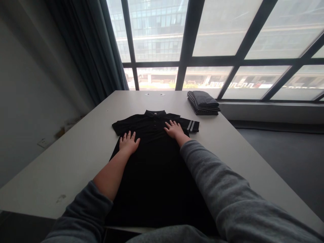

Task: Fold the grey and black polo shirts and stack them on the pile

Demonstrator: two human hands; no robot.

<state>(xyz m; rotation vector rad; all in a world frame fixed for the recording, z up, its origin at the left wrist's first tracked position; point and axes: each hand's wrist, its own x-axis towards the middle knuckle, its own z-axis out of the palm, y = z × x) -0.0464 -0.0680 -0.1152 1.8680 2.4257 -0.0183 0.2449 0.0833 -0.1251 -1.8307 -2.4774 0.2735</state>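
Note:
A black polo shirt (154, 168) lies spread face up, its collar pointing away from me and its hem near the close edge of the table. Two light stripes cross the sleeve on the right. My left hand (129, 143) rests flat on the left side of the chest, fingers spread. Higher up, close to the striped sleeve, my right hand (174, 129) lies palm down on the cloth with its fingers apart. Neither hand grips the fabric. My right forearm covers part of the shirt's right side.
The white table (83, 148) carries a stack of folded dark clothes (203, 103) at its far right corner. Two small white oval pieces (162, 95) sit near the back edge. Beyond are large windows (157, 30) and a dark curtain (93, 47); a wall stands left.

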